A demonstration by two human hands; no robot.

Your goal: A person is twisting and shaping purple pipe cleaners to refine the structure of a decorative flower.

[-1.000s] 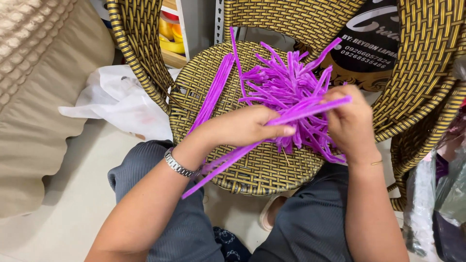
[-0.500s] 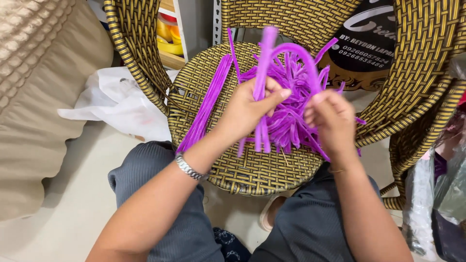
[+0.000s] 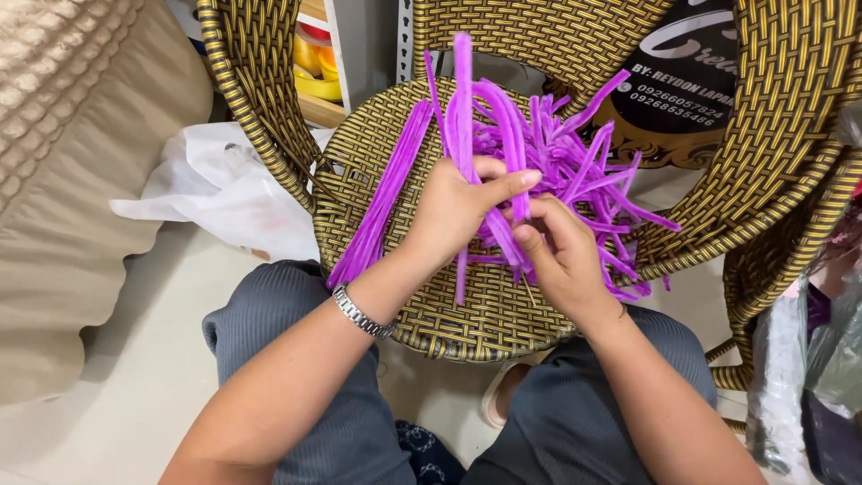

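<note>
A pile of purple pipe cleaners (image 3: 575,162) lies on the seat of a woven gold-and-black wicker chair (image 3: 467,314). My left hand (image 3: 458,211), with a metal watch on its wrist, grips a bunch of purple pipe cleaners (image 3: 464,99) held upright and bent over at the top. My right hand (image 3: 561,260) pinches the bent-down ends of that bunch just below the left thumb. A straight bundle of pipe cleaners (image 3: 386,202) lies on the seat to the left of my hands.
A white plastic bag (image 3: 220,193) lies on the floor left of the chair, beside a beige cushion (image 3: 67,180). A second wicker chair (image 3: 790,153) and plastic-wrapped goods (image 3: 817,359) crowd the right. My knees in grey trousers press against the seat's front edge.
The bunch went from lying slanted across the seat to standing upright and folded over. My right hand moved in from the right and took hold of its bent ends.
</note>
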